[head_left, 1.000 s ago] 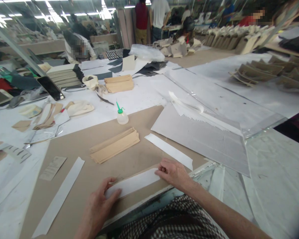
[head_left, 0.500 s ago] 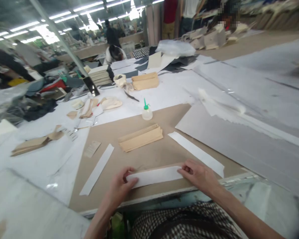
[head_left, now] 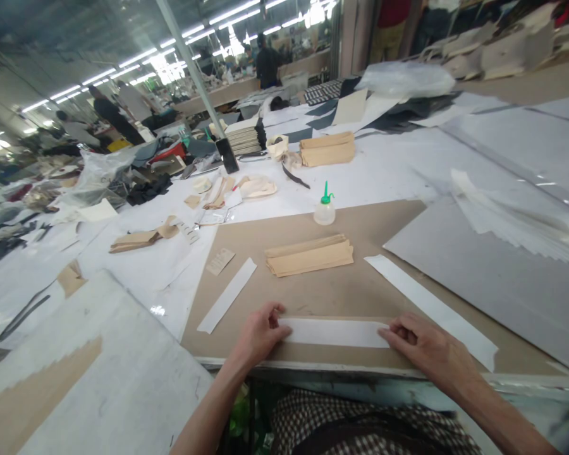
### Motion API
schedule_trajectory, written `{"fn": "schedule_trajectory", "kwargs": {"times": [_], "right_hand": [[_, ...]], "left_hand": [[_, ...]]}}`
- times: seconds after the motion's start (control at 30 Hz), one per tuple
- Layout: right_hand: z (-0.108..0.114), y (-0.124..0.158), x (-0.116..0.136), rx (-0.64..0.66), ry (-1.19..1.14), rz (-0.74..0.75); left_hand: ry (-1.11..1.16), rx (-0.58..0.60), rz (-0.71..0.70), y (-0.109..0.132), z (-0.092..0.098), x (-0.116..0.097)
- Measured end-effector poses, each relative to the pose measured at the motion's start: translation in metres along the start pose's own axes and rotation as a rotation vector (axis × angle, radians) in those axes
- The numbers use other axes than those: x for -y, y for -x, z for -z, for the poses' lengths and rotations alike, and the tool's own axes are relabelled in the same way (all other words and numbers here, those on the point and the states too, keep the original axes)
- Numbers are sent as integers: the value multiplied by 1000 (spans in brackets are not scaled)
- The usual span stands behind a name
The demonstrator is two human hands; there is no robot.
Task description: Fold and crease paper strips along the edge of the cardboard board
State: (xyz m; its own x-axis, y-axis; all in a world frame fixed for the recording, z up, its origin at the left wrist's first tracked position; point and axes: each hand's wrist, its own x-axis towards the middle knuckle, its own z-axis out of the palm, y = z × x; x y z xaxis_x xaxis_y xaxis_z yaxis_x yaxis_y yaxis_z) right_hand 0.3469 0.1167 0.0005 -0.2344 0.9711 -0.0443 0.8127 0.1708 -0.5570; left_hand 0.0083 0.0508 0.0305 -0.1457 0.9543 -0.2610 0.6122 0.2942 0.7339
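A white strip (head_left: 334, 332), which looks like paper or thin cloth, lies lengthwise near the front edge of a brown board (head_left: 308, 300). A thin tan edge shows along its far side. My left hand (head_left: 260, 335) grips the left end, thumb on top and fingers curled. At the opposite end, my right hand (head_left: 420, 341) pinches the corner between thumb and fingers. Beyond the hands sits a small stack of tan strips (head_left: 310, 258). Other white strips lie flat on the board, a shorter one (head_left: 228, 296) to the left and a longer one (head_left: 431, 309) to the right.
A clear bottle with a green spout (head_left: 325, 208) stands at the board's far edge. Grey sheets (head_left: 483, 253) overlap the board on the right. Left of it are a small marked card (head_left: 220, 261) and folded tan pieces (head_left: 137, 240). A phone (head_left: 226, 155) leans against a pole.
My view has swung left, so everything sits further right in the picture. Both hands still hold the white strip, which now lies closer to level with the table edge.
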Motion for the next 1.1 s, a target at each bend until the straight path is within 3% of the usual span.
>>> {"fn": "schedule_trajectory", "kwargs": {"times": [0.57, 1.1], "right_hand": [[-3, -2, -6, 17, -19, -11], [14, 5, 19, 50, 5, -80]], "left_hand": [[-60, -23, -4, 2, 0, 2], [-44, -7, -31, 5, -2, 5]]}}
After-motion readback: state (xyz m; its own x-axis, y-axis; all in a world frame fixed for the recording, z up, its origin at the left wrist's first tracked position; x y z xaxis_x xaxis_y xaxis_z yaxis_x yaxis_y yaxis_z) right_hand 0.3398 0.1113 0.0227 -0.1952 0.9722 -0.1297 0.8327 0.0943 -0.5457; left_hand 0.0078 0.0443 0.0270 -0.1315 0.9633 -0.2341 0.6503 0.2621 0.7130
